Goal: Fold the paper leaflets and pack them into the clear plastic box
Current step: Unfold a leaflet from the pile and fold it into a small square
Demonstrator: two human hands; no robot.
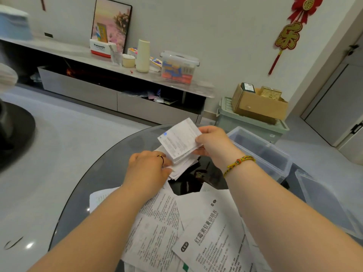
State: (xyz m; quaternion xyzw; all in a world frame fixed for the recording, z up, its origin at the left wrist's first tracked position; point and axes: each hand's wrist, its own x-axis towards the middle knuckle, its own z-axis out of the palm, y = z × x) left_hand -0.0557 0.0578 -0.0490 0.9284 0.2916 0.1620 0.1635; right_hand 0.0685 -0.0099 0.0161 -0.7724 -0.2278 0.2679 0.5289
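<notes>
Holding folded leaflet (179, 141) above folded stack (183, 163): edge pinched by right hand (213, 143), likely for adding on top. Stack gripped by left hand (149, 169), steadied on worktop (110, 173). Clear plastic box (261, 154) set open just right, within reach. Unfolded leaflets (196, 222) spread nearer body.

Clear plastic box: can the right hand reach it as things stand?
Probably yes: the right hand, pinching a folded leaflet, is beside the clear plastic box, whose top looks open; nothing between.
</notes>
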